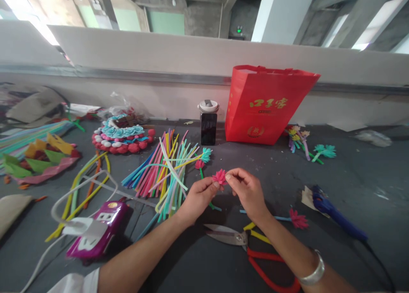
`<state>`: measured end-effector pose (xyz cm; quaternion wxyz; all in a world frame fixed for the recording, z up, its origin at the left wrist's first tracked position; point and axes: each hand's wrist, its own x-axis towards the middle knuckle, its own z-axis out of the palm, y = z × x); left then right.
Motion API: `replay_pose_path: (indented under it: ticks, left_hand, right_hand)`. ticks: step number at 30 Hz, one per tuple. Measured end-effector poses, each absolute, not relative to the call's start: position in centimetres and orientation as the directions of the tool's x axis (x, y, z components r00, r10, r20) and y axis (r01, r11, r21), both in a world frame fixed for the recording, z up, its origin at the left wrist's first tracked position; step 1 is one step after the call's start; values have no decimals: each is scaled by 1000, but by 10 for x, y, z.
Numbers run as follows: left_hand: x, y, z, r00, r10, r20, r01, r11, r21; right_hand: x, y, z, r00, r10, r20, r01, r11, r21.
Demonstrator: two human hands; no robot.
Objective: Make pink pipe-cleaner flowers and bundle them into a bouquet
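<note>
A pink pipe-cleaner flower (pixel 220 176) is held up over the dark table between both hands. My left hand (pixel 202 195) pinches it from the left with thumb and fingers. My right hand (pixel 246 190) is closed at its right edge, thumb and forefinger on a petal. Just behind my left hand lie a smaller pink flower (pixel 199 164) with a green stem and a turquoise flower (pixel 206 155). Scissors (pixel 236 236) with red handles lie below the hands, partly under my right forearm. Another pink flower (pixel 298 219) on a blue stem lies right of that forearm.
Loose pipe cleaners (pixel 159 169) spread on the left, near a purple power strip (pixel 99 229). A phone (pixel 208 129) leans on a cup (pixel 208 105) beside a red bag (pixel 268 105). On the right lies a blue corded tool (pixel 338 218). Beaded headbands (pixel 123 135) sit back left.
</note>
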<state>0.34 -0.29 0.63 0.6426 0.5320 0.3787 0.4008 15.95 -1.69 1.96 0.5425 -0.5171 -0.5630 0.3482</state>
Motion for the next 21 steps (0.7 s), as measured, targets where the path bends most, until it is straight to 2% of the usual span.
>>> replay_pose_path:
  ticks: [8,21]
  left_hand:
    - [-3,2,4,513,834,-201,-325,405,854]
    - [-2,2,7,578,784,-228,-320,475,820]
  right_hand:
    - [162,-16,15,171,947,271,191,238,-952]
    - [158,-17,18,137,953,271,222,237,-946]
